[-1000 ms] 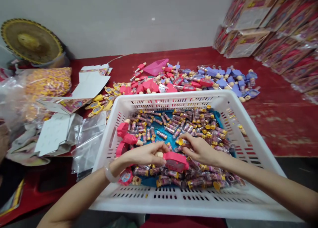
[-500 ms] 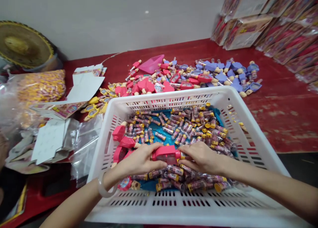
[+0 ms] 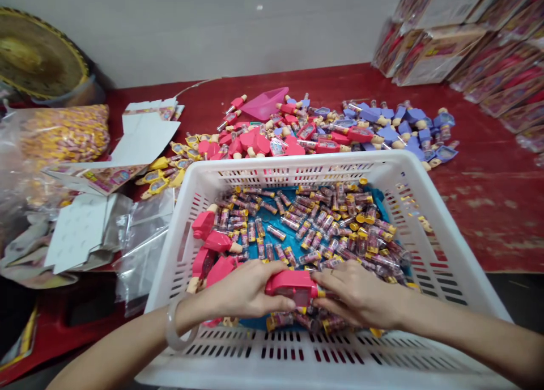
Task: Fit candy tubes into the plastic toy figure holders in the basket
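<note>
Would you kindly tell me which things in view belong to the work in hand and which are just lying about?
Seemingly in use:
Pink piece, in the left hand
Small tube, in the right hand
White basket with loose tubes

Probably just lying about:
Round, hat-like thing
Crumpled cloth
White cards

A scuffed red table [image 3: 480, 191] carries pink, purple and yellow pieces [image 3: 293, 132], apparently plastic, and packaging [image 3: 148, 135].

Shows a grey wall [image 3: 170, 33] across the top with a small glint [image 3: 259, 7], scuffed red tabletop [image 3: 493, 208] beneath, dark floor [image 3: 522, 293] at lower right.
</note>
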The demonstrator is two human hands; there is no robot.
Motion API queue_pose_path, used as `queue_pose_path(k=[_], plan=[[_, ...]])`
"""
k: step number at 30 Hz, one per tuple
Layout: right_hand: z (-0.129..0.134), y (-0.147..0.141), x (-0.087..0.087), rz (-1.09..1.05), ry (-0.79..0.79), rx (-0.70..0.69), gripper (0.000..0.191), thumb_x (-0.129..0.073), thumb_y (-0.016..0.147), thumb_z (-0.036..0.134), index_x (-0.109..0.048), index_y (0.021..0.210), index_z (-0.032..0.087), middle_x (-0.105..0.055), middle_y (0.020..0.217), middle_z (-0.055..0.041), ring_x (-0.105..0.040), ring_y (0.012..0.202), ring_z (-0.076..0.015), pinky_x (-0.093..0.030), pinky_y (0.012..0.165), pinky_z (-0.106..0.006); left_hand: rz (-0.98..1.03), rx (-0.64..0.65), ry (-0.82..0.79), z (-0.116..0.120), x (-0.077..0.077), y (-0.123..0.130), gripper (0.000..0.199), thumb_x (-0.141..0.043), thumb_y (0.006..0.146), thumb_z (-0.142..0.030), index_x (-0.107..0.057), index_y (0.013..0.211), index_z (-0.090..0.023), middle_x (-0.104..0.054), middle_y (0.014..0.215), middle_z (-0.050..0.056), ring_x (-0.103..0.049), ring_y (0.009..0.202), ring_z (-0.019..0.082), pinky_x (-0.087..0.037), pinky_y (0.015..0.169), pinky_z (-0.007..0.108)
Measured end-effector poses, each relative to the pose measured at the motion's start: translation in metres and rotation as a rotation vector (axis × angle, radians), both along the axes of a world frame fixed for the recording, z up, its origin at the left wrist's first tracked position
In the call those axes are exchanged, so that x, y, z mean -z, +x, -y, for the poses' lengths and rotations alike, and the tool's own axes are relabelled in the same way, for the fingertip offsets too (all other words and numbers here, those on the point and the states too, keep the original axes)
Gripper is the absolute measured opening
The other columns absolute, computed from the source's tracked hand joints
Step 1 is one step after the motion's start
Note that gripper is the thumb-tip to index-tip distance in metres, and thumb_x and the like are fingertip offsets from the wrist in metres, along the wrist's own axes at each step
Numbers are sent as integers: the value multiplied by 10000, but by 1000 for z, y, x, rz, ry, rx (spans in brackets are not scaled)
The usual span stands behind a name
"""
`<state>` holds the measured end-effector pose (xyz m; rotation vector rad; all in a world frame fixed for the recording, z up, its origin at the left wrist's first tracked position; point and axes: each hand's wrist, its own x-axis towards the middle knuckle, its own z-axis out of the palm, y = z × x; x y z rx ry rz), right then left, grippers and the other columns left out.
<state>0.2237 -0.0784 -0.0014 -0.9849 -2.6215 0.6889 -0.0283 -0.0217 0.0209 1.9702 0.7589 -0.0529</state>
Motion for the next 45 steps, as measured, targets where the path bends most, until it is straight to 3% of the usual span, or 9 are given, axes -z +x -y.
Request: queue_pose_path(k=[6,10,13,15,21,28,34,40,45], plan=[[9,0,-14,50,-56,-32,275,-359,975,317,-564,996,134,-619,697,-59,-489,538,-151,-290,515,-307,67,-48,-337,11,-3,1,395,-621,820,-519,-585,1030,-186,-653,896,10,-601,763,144,-445,614,214],[8,-2,-12,-75,-506,163,293,-448,937,427,-604,982,183,-626,792,-51,-532,662,-158,-372,589,-276,78,110,225,8,3,-2,324,-560,870,-411,-575,1095,-178,-666,827,38,-612,700,168,-462,597,250],[0,-5,-2,-268,-1035,261,460,-370,926,587,-587,869,185,-505,613,22,-401,465,-101,-321,448,-227,184,223,750,-3,13,-2,252,-477,880,-216,-579,1105,-163,-684,941,103,-627,744,195,-472,624,287],[-8,-5,3,-306,-1177,248,532,-279,936,616,-566,820,184,-430,527,51,-304,376,-85,-271,385,-221,182,180,839,-10,17,-2,266,-471,872,-168,-582,1113,-182,-674,1033,113,-634,821,209,-479,673,301],[-8,-2,0,-174,-205,319,359,-454,920,454,-628,1022,158,-637,856,-115,-544,710,-192,-413,648,-316,20,32,245,-9,18,-4,311,-549,884,-444,-580,1032,-172,-679,831,20,-629,684,151,-453,554,218],[0,-3,11,-338,-1254,298,510,-280,910,667,-488,799,215,-370,506,72,-234,362,-82,-218,354,-216,218,106,1071,-3,28,-2,282,-452,904,-125,-570,1154,-185,-676,1026,93,-619,822,194,-453,669,301],[-10,-3,1,-60,-266,339,421,-405,929,521,-609,1034,168,-648,869,-104,-565,706,-197,-430,639,-306,4,-2,557,-5,20,-4,249,-568,867,-292,-581,1102,-209,-678,880,22,-632,748,173,-455,620,256],[-3,-5,5,-78,-576,345,442,-392,938,543,-652,894,188,-658,788,-39,-583,698,-177,-444,602,-262,-22,108,726,-11,33,4,402,-572,841,-258,-524,1239,-227,-657,1028,43,-609,897,226,-467,790,350],[-105,2,-29,-226,-444,547,505,-543,823,624,-670,931,148,-635,708,-35,-517,519,-137,-365,436,-236,-285,-381,851,-71,31,-20,760,-603,853,-352,-192,1467,-173,-393,1440,154,-432,1264,268,-372,1010,396]])
